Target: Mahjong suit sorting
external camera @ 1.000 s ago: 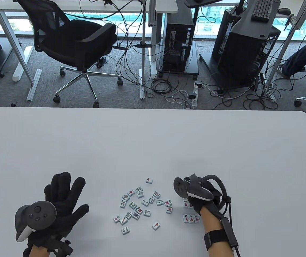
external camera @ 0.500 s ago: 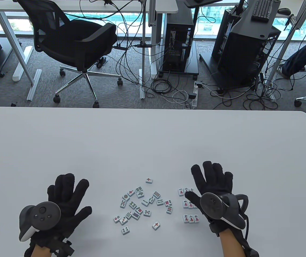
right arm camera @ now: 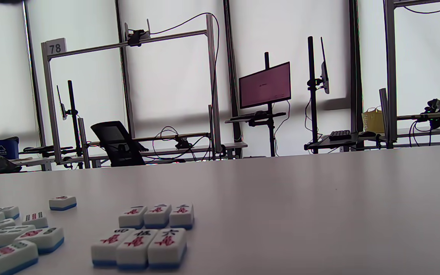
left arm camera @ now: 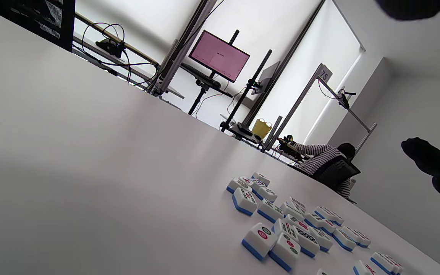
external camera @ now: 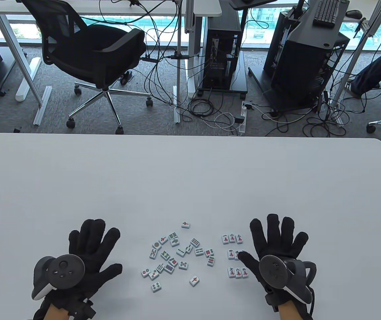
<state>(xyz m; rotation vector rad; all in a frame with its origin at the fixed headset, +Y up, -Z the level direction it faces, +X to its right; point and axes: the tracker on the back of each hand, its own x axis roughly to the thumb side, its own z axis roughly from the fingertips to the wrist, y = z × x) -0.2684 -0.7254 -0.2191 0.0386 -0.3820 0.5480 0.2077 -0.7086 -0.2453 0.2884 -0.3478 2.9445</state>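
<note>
A loose cluster of mahjong tiles [external camera: 173, 255] lies face up on the white table [external camera: 190, 180], also in the left wrist view [left arm camera: 285, 225]. To its right the character-suit tiles stand in three neat rows: top row [external camera: 232, 238], middle row [external camera: 233, 254], bottom row [external camera: 237, 272]; two rows show in the right wrist view [right arm camera: 156, 215]. My left hand [external camera: 88, 253] lies flat and spread, left of the cluster, holding nothing. My right hand [external camera: 277, 246] lies flat and spread just right of the rows, its thumb at the middle row, holding nothing.
One red-marked tile [external camera: 185, 224] lies apart behind the cluster and another [external camera: 194, 280] in front of it. Beyond the table's far edge are an office chair [external camera: 90, 53], computer towers and cables on the floor.
My right hand lifted off the sorted rows, opened flat and moved right and down, uncovering the top row. My left hand drifted slightly right and nearer, still spread.
</note>
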